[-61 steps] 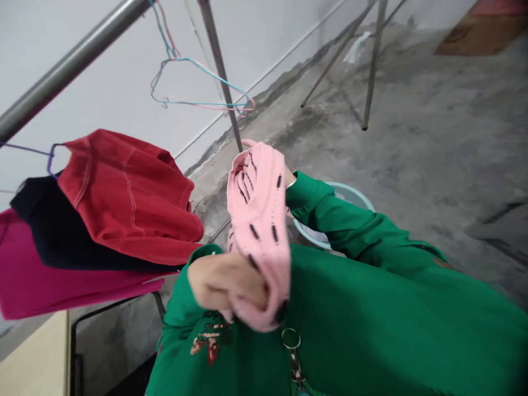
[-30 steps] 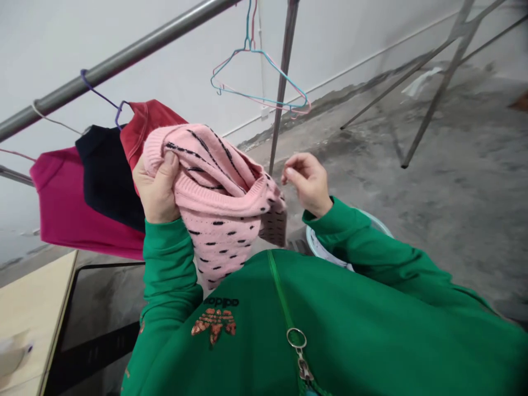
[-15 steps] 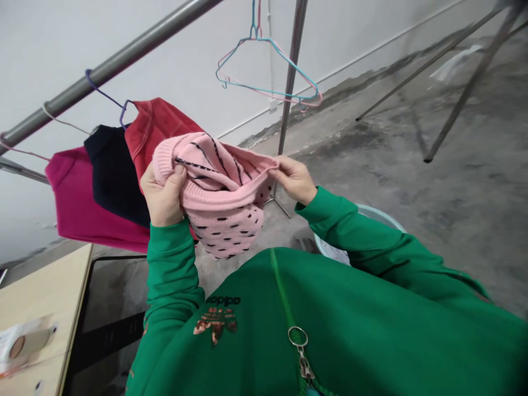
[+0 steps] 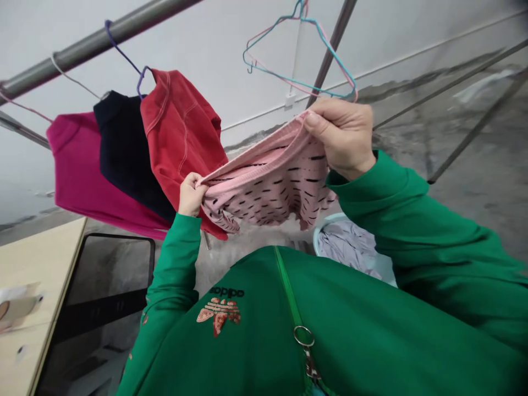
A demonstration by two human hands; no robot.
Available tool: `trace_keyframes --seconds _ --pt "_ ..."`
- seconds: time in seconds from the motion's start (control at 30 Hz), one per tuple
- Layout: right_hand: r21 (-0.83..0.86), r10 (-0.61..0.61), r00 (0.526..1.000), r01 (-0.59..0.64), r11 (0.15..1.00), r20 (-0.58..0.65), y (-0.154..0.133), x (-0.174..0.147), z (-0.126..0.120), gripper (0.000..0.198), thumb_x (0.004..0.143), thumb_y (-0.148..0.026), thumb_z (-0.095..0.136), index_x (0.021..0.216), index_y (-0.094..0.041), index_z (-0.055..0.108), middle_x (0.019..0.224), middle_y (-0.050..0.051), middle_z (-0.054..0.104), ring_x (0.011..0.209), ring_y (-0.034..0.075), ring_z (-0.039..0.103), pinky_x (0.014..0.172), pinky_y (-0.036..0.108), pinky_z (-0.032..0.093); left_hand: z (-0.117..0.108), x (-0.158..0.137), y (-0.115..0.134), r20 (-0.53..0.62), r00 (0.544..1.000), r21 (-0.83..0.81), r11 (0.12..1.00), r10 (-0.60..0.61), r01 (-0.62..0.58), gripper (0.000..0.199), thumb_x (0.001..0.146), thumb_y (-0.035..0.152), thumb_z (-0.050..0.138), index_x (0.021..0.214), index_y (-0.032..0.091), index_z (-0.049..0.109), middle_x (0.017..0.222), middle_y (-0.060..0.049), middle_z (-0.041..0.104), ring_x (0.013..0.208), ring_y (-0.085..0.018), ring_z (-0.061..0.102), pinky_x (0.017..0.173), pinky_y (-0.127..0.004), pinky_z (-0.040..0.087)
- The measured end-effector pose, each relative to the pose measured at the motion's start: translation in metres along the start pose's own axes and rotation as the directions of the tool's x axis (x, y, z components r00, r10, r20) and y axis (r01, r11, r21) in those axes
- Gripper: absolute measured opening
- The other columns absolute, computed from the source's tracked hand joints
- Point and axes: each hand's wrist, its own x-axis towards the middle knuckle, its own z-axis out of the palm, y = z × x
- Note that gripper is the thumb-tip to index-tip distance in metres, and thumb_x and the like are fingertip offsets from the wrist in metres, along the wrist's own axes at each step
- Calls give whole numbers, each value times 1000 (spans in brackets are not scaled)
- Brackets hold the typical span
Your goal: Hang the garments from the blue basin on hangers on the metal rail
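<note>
Green jacket sleeves (image 4: 412, 220) fill the near field, both raised. Right hand (image 4: 340, 137): closed, pinching the upper hem of a pink knit garment (image 4: 268, 187) with black dashes. Left hand (image 4: 192, 193): closed on the opposite end of the same hem, lower and farther out. Garment hangs stretched between the two hands, slack part drooping below the hem.

Below the garment, on the floor: pale basin (image 4: 325, 234) holding grey cloth (image 4: 350, 250), partly hidden by the right sleeve. At lower left, a light wooden counter (image 4: 37, 247).

Behind the left hand, touching or just beside it: red garment (image 4: 181, 132), then a dark navy one (image 4: 124, 151), then a magenta one (image 4: 78, 170), all hung from a grey metal rail (image 4: 94, 41). Empty wire hangers (image 4: 297, 52), blue and pink, hang just above the right hand. White wall beyond.
</note>
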Motion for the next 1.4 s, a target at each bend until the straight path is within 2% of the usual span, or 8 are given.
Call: trace_keyframes --seconds 0.13,0.33,0.57,0.67,0.9,1.07,1.23,1.4 --pt "27 34 997 -35 999 66 -3 15 -3 42 79 -53 68 65 -14 64 62 -4 50 64 6 46 66 26 42 2 -1 1 110 991 47 995 77 -82 18 57 13 62 74 19 57 69 4 52 62 -10 46 59 -21 35" --pt "157 182 983 -184 970 27 5 18 -10 35 69 -46 80 60 -15 66 59 -3 54 61 6 47 62 28 40 3 -1 17 129 974 189 960 185 -207 18 67 12 58 51 16 49 59 3 43 60 -10 42 60 -23 33" --pt "329 344 939 -332 884 23 11 16 -11 20 61 -30 83 62 -15 71 61 -3 60 62 8 50 65 30 44 4 11 13 215 976 -104 994 -13 37 16 66 31 70 72 17 65 69 0 64 74 -15 60 72 -27 47" --pt "275 377 926 -369 888 28 12 15 -11 15 65 -33 80 64 -22 71 64 -2 60 63 12 53 69 36 47 5 18 5 183 983 -98 995 -18 37 21 63 35 73 73 18 66 64 3 62 66 -13 57 65 -27 45" --pt "187 291 957 -285 940 -7 8 -3 2 27 69 -51 76 62 -26 66 66 2 58 66 20 53 68 40 48 -7 23 -2 121 982 335 925 144 -177 16 67 23 65 55 21 56 60 0 47 66 -15 45 65 -29 35" --pt "177 268 959 -282 943 97 12 -13 11 38 76 -50 69 60 -16 61 65 1 54 65 13 50 66 30 43 -5 9 -5 151 979 519 854 -135 38 10 65 14 57 57 19 53 56 1 45 64 -17 49 64 -29 39" --pt "166 255 954 -281 945 160 31 -21 10 39 79 -49 66 59 -16 61 65 2 53 65 12 49 66 28 42 17 -8 -9 179 866 7 881 -467 473 16 53 12 53 68 15 57 61 -1 61 58 -14 58 60 -26 48" --pt "183 287 934 -327 927 214 52 -28 7 42 78 -53 65 59 -15 61 67 2 54 66 12 50 67 28 42 35 -12 -15 61 920 -220 894 -387 390 18 49 9 51 66 15 54 60 2 59 61 -11 59 65 -23 48"
